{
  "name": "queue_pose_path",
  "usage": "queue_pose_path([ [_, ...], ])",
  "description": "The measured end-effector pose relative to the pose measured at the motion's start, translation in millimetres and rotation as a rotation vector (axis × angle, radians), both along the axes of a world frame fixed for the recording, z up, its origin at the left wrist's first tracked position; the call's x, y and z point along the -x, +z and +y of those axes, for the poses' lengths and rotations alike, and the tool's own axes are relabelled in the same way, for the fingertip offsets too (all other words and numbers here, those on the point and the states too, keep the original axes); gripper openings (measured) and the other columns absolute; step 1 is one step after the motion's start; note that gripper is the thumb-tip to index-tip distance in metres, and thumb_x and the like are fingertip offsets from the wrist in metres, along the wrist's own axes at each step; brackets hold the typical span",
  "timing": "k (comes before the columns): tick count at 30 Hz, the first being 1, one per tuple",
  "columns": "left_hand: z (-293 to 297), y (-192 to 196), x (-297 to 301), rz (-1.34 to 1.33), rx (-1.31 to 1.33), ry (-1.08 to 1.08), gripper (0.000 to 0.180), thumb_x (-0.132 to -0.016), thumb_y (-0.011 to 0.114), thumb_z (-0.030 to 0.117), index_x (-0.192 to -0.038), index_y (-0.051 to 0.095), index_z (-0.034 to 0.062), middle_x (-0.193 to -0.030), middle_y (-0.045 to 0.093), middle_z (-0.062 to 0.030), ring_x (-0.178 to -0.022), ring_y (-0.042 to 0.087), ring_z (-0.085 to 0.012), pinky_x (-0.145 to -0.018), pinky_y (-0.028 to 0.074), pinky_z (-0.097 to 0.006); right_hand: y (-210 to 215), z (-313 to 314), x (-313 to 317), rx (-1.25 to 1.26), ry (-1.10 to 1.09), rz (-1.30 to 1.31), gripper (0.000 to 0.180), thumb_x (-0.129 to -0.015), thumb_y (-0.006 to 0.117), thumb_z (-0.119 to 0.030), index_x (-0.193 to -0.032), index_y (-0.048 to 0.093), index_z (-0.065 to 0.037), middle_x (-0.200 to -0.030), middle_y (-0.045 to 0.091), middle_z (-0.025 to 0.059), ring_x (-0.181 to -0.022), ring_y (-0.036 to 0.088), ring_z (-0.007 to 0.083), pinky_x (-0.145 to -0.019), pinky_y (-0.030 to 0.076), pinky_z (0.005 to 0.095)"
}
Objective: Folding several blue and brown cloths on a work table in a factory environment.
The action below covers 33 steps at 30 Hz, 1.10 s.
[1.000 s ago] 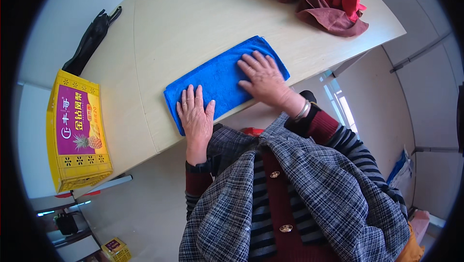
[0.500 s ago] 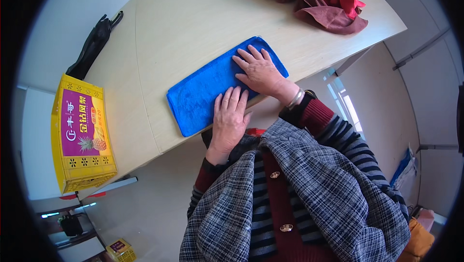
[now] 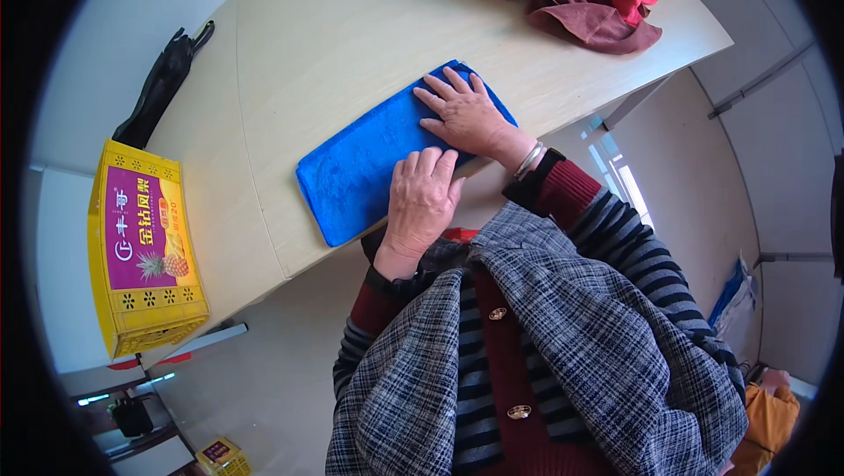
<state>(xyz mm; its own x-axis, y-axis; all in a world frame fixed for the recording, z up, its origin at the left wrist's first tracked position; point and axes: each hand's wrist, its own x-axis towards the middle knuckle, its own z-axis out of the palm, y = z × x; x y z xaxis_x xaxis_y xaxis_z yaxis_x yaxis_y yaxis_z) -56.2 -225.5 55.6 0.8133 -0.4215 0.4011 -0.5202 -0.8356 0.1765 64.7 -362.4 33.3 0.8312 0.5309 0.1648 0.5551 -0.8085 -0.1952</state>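
At centre, blue folded cloth [image 3: 352,164] on the bench [image 3: 334,45]: left hand [image 3: 422,195] curled at its 5 o'clock edge, grip unclear; right hand [image 3: 470,120] flat on it, fingers spread. Likely smoothing; next move calls for light, even pressure. Yellow carton [image 3: 141,234] at 9, long black object [image 3: 165,80] 10, maroon cloth [image 3: 589,26] 1, pale panels [image 3: 782,146] 3.

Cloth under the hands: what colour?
Blue. The cloth shows best in the head view, on the part left of both hands.
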Motion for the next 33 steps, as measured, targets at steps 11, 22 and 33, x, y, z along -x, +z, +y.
queue_pose_path([
  [11, 47, -9, -1, 0.091, 0.13, 0.073, 0.047, -0.089, 0.068, 0.024, -0.13, 0.056, 0.0056, -0.129, 0.056, -0.0142, -0.119, 0.053, -0.0318, -0.1, 0.041, -0.045, 0, -1, 5, -0.001, 0.0, -0.055, 0.057, -0.102, 0.046, -0.047, -0.15, 0.044, -0.017, -0.158, 0.038, 0.0103, -0.148, 0.027, 0.0346, -0.12, 0.019, 0.057],
  [22, 90, -33, -1, 0.149, -0.099, 0.479, 0.061, -0.101, 0.049, 0.044, -0.15, 0.041, 0.0094, -0.159, 0.035, -0.0171, -0.148, 0.028, -0.0369, -0.121, 0.016, -0.056, -1, 31, 49, -0.104, 0.167, -0.145, 0.053, -0.099, 0.053, -0.041, -0.145, 0.051, -0.014, -0.154, 0.043, 0.0105, -0.144, 0.035, 0.0341, -0.118, 0.023, 0.0547],
  [33, 91, -28, 4, 0.121, -0.064, 0.486, 0.058, -0.1, 0.052, 0.043, -0.147, 0.046, 0.0098, -0.158, 0.037, -0.0161, -0.147, 0.03, -0.0376, -0.12, 0.017, -0.056, 14, -62, 28, -0.012, -0.226, -0.128, 0.054, -0.094, 0.062, -0.035, -0.141, 0.052, -0.01, -0.149, 0.047, 0.0138, -0.142, 0.039, 0.0332, -0.118, 0.028, 0.0509],
])
